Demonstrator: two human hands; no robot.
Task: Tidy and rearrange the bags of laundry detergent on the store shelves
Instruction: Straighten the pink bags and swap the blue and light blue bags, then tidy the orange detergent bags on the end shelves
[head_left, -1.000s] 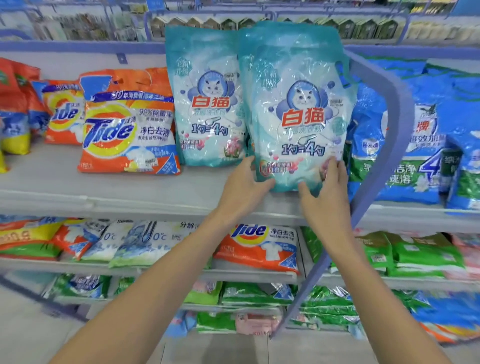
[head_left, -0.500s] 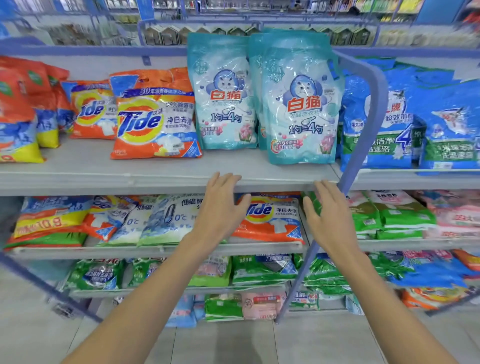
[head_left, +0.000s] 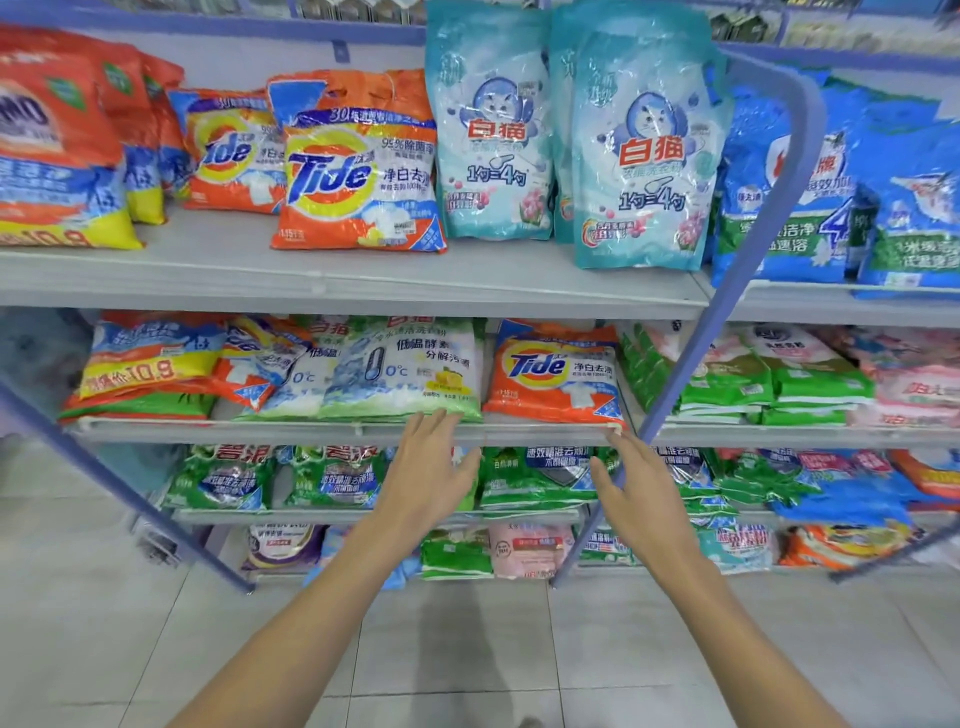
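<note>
A person reaches toward the detergent aisle's middle shelf (head_left: 260, 428). The left hand (head_left: 426, 478) and right hand (head_left: 634, 493) are both spread flat and hold nothing, set either side of the space below an orange Tide bag (head_left: 556, 374) that lies on its back at the shelf's front. That bag looks to be the next one handled. It would best be taken by its two short sides with fingers slid beneath, and lifted rather than dragged, since loose powder slumps and the white bag (head_left: 405, 369) just beside it could be pulled askew. Above, teal bags (head_left: 644, 156) stand upright on the top shelf (head_left: 363, 291), the right-hand one nearest the edge. Whether the left fingertips touch the shelf lip cannot be told. A blue post (head_left: 727, 312) crosses the bags to the right, stock behind the front rows is hidden, the far-left bags are cut off by the frame, and labels on the lower shelves (head_left: 363, 517) are too blurred to read.
</note>
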